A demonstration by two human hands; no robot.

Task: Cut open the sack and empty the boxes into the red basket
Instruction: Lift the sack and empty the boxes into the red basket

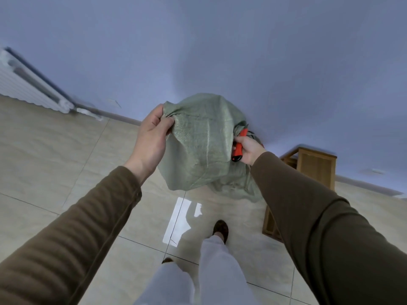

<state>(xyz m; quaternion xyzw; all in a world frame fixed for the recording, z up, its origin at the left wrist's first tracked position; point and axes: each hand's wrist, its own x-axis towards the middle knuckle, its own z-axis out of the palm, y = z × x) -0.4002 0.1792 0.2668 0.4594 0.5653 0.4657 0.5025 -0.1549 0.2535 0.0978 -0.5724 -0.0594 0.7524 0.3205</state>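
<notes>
A green woven sack (202, 146) hangs in the air in front of me, held up off the tiled floor. My left hand (152, 137) pinches a corner of the sack at its upper left. At the sack's right side, my right hand (247, 150) grips a red utility knife (239, 148) with a black end and also holds a fold of the fabric. Any boxes are hidden inside the sack. No red basket is in view.
A wooden stool or small table (312, 166) stands against the wall at the right, partly behind my right arm. A white radiator (28, 84) is mounted on the wall at the far left. My legs and feet (220, 230) stand on the beige tiles below the sack.
</notes>
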